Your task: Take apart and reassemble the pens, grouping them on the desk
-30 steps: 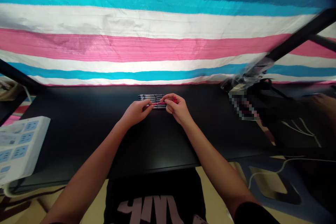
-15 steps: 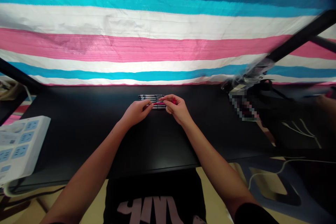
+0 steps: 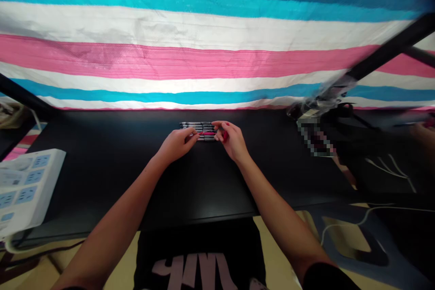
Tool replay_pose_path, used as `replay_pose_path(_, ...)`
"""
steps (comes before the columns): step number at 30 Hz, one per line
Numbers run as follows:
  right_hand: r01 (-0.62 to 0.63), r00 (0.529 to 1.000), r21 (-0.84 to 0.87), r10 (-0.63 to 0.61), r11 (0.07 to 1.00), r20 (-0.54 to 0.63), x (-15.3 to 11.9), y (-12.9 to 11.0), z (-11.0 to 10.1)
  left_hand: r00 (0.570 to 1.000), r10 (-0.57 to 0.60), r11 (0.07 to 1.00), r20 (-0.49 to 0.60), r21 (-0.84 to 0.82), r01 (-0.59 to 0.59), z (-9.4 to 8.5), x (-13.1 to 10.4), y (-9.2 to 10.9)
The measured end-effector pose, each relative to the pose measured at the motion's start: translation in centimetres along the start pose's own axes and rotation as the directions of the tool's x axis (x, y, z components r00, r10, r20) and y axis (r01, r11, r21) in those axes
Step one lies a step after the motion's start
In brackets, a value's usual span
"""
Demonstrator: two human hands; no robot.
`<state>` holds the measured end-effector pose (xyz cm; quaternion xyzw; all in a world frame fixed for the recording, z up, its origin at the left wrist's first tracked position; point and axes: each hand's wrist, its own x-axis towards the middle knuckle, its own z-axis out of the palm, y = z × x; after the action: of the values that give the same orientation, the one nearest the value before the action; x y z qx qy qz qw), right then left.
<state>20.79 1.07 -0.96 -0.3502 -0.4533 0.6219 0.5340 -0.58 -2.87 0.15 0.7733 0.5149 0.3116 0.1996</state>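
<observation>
Several clear pens with dark grips [image 3: 205,124] lie side by side on the black table [image 3: 204,181], partly covered by my hands. A red pen [image 3: 208,133] crosses the gap between the hands, over the row. My left hand [image 3: 180,144] pinches its left end between thumb and fingertips. Beside its right end is my right hand [image 3: 232,139], fingers curled around a small red piece [image 3: 225,135] that shows between them; its exact shape is too small to tell.
A white power strip [image 3: 37,190] is at the table's left edge. Plastic-wrapped items [image 3: 326,99] hang by the black frame bar at the right. A striped sheet [image 3: 204,63] stands behind. Another person's hand [image 3: 424,133] shows blurred at the far right.
My right hand has shifted slightly right, away from my left hand, and more of the red pen shows between them. My left hand has hardly moved.
</observation>
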Motion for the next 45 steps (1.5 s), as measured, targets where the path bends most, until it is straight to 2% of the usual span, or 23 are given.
replay_pose_path(5, 0.108, 0.986, -0.164, -0.127, 0.980, -0.111, 0.17, 0.15, -0.45, 1.000, -0.002, 1.000, -0.011, -0.002, 0.002, 0.09, -0.02, -0.07)
replay_pose_path(9, 0.144, 0.973, -0.141, -0.166, 0.979, -0.160, 0.11, 0.15, -0.59, 1.000, -0.005, 1.000, -0.024, -0.004, 0.005, 0.09, 0.08, 0.04)
replay_pose_path(16, 0.128, 0.987, -0.095, -0.136, 0.987, -0.084, -0.20, -0.14, -0.17, 0.995, -0.080, 0.989, -0.065, -0.133, 0.070, 0.01, 0.23, 0.20)
replay_pose_path(20, 0.107, 0.994, -0.086, -0.110, 0.990, -0.027, -0.34, -0.12, -0.06, 0.996, -0.075, 0.990, -0.047, -0.124, 0.068, 0.08, 0.22, 0.21)
replay_pose_path(33, 0.063, 0.998, -0.070, -0.063, 0.996, 0.003, -0.48, -0.21, 0.05, 0.997, -0.067, 0.993, -0.031, -0.096, 0.064, 0.26, 0.18, 0.14)
replay_pose_path(45, 0.018, 0.997, -0.102, -0.010, 0.995, 0.082, -0.50, -0.14, -0.24, 0.999, -0.018, 0.999, -0.028, -0.030, 0.017, 0.10, 0.04, 0.28)
